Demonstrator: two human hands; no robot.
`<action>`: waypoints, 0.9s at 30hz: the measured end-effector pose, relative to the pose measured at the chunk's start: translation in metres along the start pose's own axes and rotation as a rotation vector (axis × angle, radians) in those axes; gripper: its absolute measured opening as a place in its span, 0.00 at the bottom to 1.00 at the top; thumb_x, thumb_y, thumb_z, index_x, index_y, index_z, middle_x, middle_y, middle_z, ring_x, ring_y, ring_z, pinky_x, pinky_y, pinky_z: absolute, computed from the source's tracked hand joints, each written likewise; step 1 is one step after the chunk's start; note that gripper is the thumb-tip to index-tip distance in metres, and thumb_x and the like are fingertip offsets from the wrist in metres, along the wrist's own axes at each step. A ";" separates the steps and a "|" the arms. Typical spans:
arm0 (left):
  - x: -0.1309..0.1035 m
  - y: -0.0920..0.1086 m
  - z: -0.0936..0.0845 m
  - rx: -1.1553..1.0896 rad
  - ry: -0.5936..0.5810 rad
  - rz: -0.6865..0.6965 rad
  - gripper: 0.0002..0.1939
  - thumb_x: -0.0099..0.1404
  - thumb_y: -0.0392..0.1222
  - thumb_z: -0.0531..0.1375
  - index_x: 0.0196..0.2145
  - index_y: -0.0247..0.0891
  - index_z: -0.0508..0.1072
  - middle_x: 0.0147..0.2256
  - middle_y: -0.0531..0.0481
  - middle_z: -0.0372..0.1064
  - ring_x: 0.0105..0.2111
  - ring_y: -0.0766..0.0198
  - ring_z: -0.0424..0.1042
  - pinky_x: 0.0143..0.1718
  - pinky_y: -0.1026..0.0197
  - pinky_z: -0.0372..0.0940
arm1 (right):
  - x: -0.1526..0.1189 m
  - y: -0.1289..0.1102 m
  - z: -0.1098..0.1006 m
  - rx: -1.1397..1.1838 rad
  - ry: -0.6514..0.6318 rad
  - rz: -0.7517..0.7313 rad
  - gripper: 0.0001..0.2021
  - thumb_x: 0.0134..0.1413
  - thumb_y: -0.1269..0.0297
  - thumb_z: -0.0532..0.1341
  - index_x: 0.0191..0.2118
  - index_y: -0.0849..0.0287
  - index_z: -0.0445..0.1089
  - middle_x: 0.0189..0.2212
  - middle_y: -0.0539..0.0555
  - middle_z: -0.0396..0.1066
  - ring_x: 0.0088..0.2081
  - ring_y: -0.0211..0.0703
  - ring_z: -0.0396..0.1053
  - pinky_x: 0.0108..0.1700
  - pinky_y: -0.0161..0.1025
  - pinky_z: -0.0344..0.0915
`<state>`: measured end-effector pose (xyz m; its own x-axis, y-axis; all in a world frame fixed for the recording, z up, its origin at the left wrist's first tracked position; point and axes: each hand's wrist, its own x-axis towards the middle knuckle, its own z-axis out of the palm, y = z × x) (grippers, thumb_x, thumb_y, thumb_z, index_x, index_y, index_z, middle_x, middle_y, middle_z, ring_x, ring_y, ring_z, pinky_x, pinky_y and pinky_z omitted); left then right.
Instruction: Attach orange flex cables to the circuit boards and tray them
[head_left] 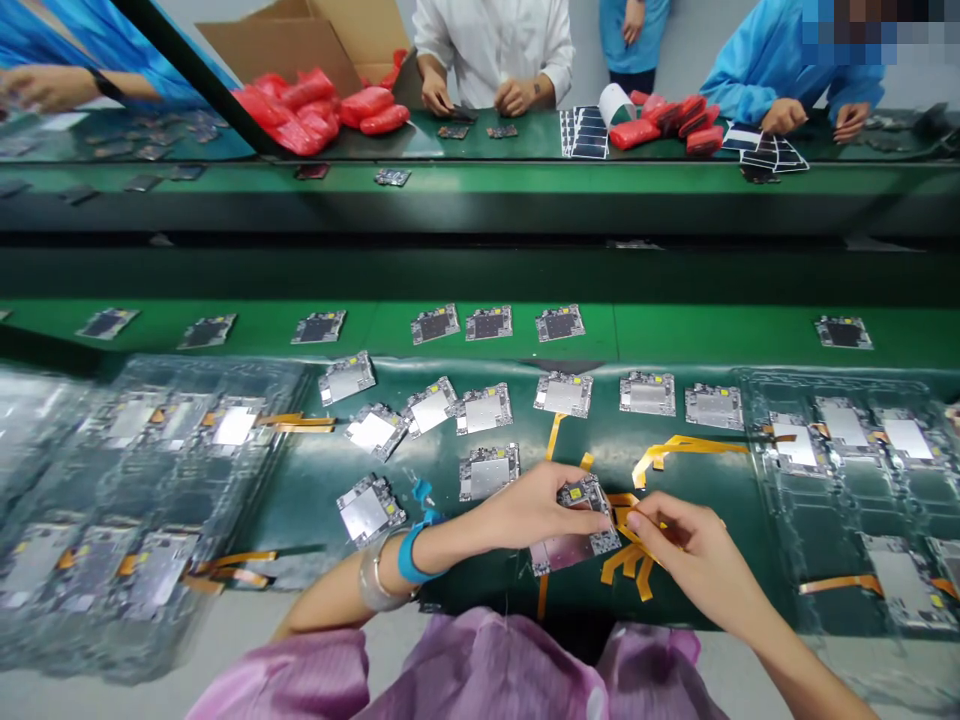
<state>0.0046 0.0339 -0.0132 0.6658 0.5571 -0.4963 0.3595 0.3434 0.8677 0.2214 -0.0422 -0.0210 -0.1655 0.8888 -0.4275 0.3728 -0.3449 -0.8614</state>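
Observation:
My left hand [536, 508] grips a circuit board [559, 555] with a silver shield plate, its thumb lying across the top face. At the board's right edge, my right hand [686, 540] pinches an orange flex cable [622, 505]. Under and beside these fingers lies a loose bunch of orange flex cables [643, 575]. A blue band [411, 553] and a clear bangle circle my left wrist. Just behind my left hand a silver-plated board [489, 472] rests on the green table, with another board [371, 508] farther left.
Clear plastic trays of boards stand left [247, 480] and right [765, 500]. Several boards form a loose row behind my hands. More boards lie on the green conveyor [645, 330]. Across it, people work beside red wrapped bundles [300, 110] and a cardboard box [281, 45].

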 end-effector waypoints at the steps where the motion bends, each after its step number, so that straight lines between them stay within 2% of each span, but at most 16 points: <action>1: 0.000 0.000 0.000 -0.002 -0.005 -0.003 0.16 0.61 0.53 0.66 0.31 0.36 0.73 0.26 0.57 0.65 0.25 0.69 0.60 0.27 0.65 0.55 | -0.001 0.001 0.000 0.009 -0.001 0.004 0.22 0.63 0.46 0.57 0.29 0.60 0.66 0.24 0.47 0.55 0.26 0.35 0.52 0.28 0.33 0.51; 10: -0.001 -0.003 0.001 -0.023 -0.012 -0.011 0.15 0.61 0.52 0.65 0.34 0.36 0.75 0.28 0.56 0.68 0.27 0.68 0.63 0.29 0.65 0.57 | 0.000 0.007 0.001 0.064 -0.036 0.032 0.20 0.65 0.47 0.57 0.30 0.59 0.66 0.24 0.46 0.53 0.27 0.35 0.50 0.28 0.34 0.48; 15: -0.001 -0.003 0.001 -0.034 -0.028 -0.009 0.14 0.61 0.51 0.65 0.33 0.36 0.74 0.28 0.56 0.67 0.27 0.69 0.62 0.28 0.66 0.57 | 0.000 0.010 0.003 0.018 -0.071 0.008 0.19 0.65 0.50 0.57 0.30 0.59 0.66 0.25 0.47 0.56 0.28 0.35 0.53 0.29 0.34 0.50; 19: 0.000 -0.005 0.001 0.016 -0.036 -0.010 0.16 0.60 0.52 0.65 0.31 0.35 0.72 0.27 0.56 0.64 0.27 0.69 0.60 0.27 0.66 0.57 | 0.001 0.010 0.001 -0.009 -0.134 0.009 0.19 0.66 0.50 0.56 0.29 0.58 0.63 0.24 0.46 0.55 0.26 0.35 0.52 0.29 0.34 0.50; 22: 0.001 -0.007 0.002 0.013 -0.062 0.000 0.14 0.60 0.51 0.65 0.32 0.35 0.73 0.29 0.55 0.66 0.28 0.68 0.62 0.28 0.66 0.58 | 0.002 0.006 0.000 -0.037 -0.166 0.007 0.20 0.66 0.51 0.56 0.26 0.58 0.60 0.23 0.45 0.53 0.25 0.34 0.52 0.27 0.34 0.49; 24: 0.002 -0.008 0.002 -0.016 -0.080 0.007 0.13 0.61 0.49 0.65 0.34 0.35 0.74 0.30 0.54 0.68 0.29 0.68 0.64 0.31 0.66 0.60 | 0.002 0.004 -0.001 -0.053 -0.190 0.006 0.19 0.66 0.51 0.56 0.27 0.58 0.62 0.23 0.45 0.56 0.24 0.33 0.54 0.26 0.33 0.50; 27: 0.002 -0.009 0.001 -0.032 -0.101 0.006 0.13 0.61 0.48 0.65 0.34 0.35 0.74 0.30 0.54 0.69 0.29 0.68 0.65 0.32 0.65 0.61 | 0.002 0.001 -0.002 -0.029 -0.257 0.039 0.17 0.67 0.52 0.54 0.31 0.58 0.67 0.25 0.47 0.66 0.23 0.33 0.62 0.27 0.32 0.58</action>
<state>0.0035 0.0308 -0.0217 0.7308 0.4808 -0.4845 0.3356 0.3651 0.8684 0.2233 -0.0403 -0.0223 -0.3751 0.7679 -0.5193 0.4086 -0.3659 -0.8362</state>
